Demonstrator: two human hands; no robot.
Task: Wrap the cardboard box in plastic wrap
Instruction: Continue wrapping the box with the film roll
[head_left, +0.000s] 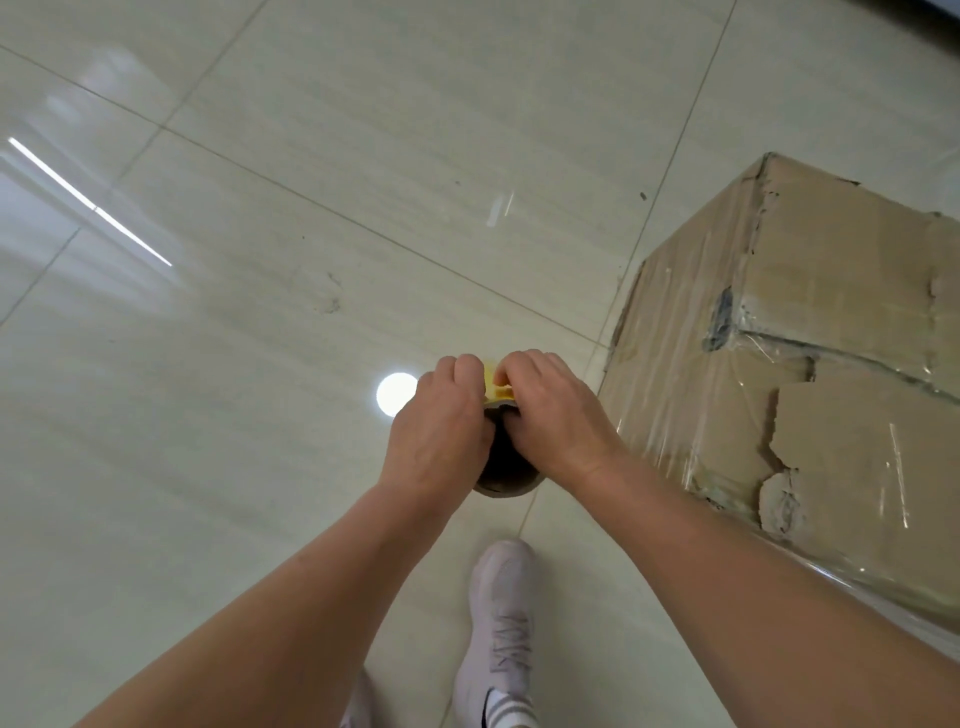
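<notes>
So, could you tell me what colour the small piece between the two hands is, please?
The piece on the roll is yellow; the head view shows it best.

Our left hand (436, 431) and right hand (556, 410) cover most of the roll (506, 467) between them; we cannot identify its yellow part (490, 379). Right of them, the cardboard box (810, 312) is cut off.

Bright, even indoor light falls from overhead. The glossy floor (218, 395) mirrors a round lamp as a blown-out white spot and a strip light as a thin streak at left. Shadows are faint. The plastic wrap (675, 415) on the cardboard box (831, 270) glints. The whole view is slightly soft.
</notes>
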